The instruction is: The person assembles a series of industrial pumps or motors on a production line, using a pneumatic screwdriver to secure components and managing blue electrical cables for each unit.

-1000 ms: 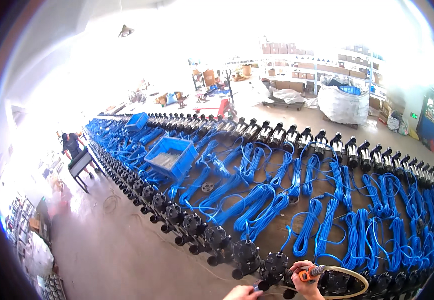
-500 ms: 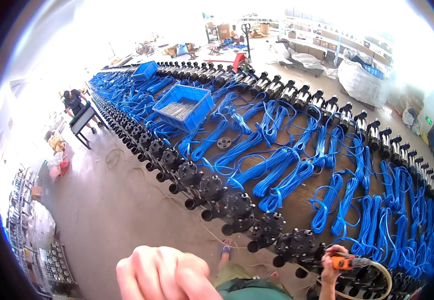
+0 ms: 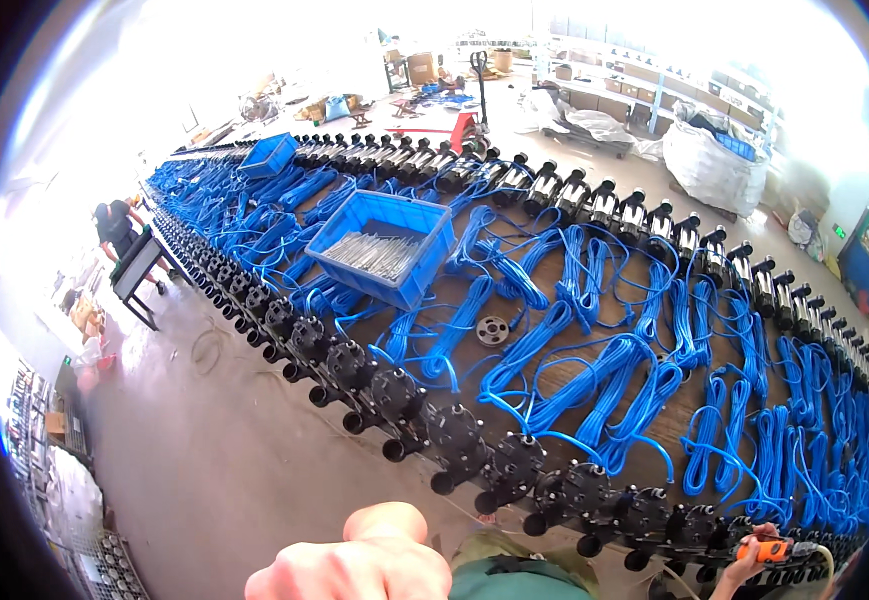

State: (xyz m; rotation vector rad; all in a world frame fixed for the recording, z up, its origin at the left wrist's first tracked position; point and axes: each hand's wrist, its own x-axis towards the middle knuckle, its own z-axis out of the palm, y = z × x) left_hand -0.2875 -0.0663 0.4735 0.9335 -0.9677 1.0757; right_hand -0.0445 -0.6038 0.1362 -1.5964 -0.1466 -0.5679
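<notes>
A long wooden table [image 3: 554,385] carries rows of black pump bodies [image 3: 454,435] along both edges, with coiled blue cables [image 3: 594,380] between them. My left hand [image 3: 354,565] is a closed fist close to the camera at the bottom centre, above the concrete floor, and nothing shows in it. My right hand [image 3: 739,572] is at the lower right by the near row of pumps. It grips an orange power tool [image 3: 762,549] with a pale hose trailing off to the right.
A blue crate of metal rods [image 3: 386,245] sits mid-table, a second blue crate [image 3: 269,155] farther back, and a black disc [image 3: 492,330] lies among the cables. Another person [image 3: 114,225] stands by a black stand at the left. White bulk bags [image 3: 709,165] and shelving are behind.
My view has swung down and left along the table. My left fist has come up close to the camera. My right hand stays at the table edge with the orange tool.
</notes>
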